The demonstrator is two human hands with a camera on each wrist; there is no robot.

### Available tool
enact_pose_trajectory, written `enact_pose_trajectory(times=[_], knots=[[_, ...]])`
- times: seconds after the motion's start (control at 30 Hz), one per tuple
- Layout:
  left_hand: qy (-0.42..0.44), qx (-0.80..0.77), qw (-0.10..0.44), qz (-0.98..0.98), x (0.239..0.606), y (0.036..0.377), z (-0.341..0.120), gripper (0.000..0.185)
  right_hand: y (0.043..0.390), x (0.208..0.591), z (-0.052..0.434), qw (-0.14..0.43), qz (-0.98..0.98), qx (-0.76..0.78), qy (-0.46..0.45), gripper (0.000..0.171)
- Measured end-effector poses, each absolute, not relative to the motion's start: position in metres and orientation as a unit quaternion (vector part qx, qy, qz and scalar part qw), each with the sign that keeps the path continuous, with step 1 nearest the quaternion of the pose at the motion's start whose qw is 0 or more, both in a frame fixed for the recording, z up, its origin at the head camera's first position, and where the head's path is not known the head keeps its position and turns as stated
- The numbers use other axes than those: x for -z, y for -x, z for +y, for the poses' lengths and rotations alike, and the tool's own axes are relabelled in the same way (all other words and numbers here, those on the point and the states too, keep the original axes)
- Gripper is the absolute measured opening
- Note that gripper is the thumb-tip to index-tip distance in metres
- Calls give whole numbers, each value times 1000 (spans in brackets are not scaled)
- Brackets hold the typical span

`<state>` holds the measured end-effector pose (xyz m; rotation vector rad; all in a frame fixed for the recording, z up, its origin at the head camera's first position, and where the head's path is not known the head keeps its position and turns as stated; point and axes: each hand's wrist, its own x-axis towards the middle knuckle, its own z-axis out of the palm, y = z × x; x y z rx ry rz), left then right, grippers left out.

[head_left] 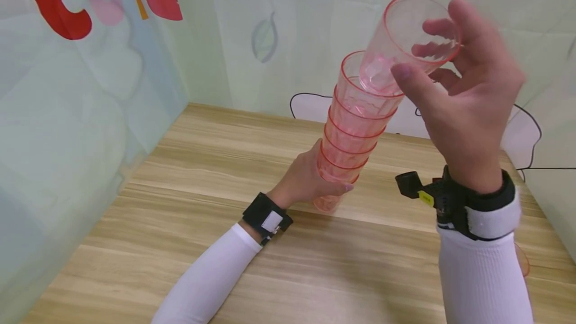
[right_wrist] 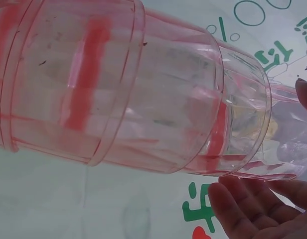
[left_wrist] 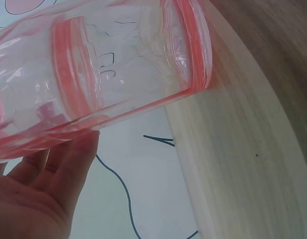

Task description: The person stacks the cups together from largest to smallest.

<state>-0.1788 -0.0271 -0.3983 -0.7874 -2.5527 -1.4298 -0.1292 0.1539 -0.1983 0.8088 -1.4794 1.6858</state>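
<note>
My left hand (head_left: 310, 176) grips a tall stack of clear pink plastic cups (head_left: 355, 124) near its lower end. The stack leans to the right, mouths upward; whether its base touches the table I cannot tell. In my right hand (head_left: 477, 84) is a single matching cup (head_left: 382, 49), held near its rim between thumb and fingers. It is tilted, its base at the mouth of the top cup. The left wrist view shows the left hand's fingers (left_wrist: 78, 164) against the cups (left_wrist: 128, 55). In the right wrist view, the right hand's fingers (right_wrist: 233, 206) lie below the cups (right_wrist: 163, 94).
Another pink cup (head_left: 523, 261) stands at the right, mostly hidden behind my right forearm. Beneath is a wood-grain table (head_left: 202, 164). A pale printed sheet (head_left: 252, 79) with lettering hangs along its back and sides.
</note>
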Motion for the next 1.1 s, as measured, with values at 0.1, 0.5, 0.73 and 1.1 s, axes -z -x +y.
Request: enact_pose_trajectory(times=[0.1, 0.5, 0.73, 1.1], knots=[[263, 473, 55, -839, 399, 179, -27, 76, 130, 200, 154, 367, -599, -641, -310, 60], [266, 478, 51, -836, 398, 179, -26, 76, 131, 205, 156, 381, -686, -546, -293, 55], [267, 475, 56, -836, 399, 179, -25, 77, 133, 212, 158, 360, -722, -534, -252, 63], [252, 478, 39, -840, 396, 178, -25, 74, 135, 218, 164, 345, -728, -534, -257, 52]])
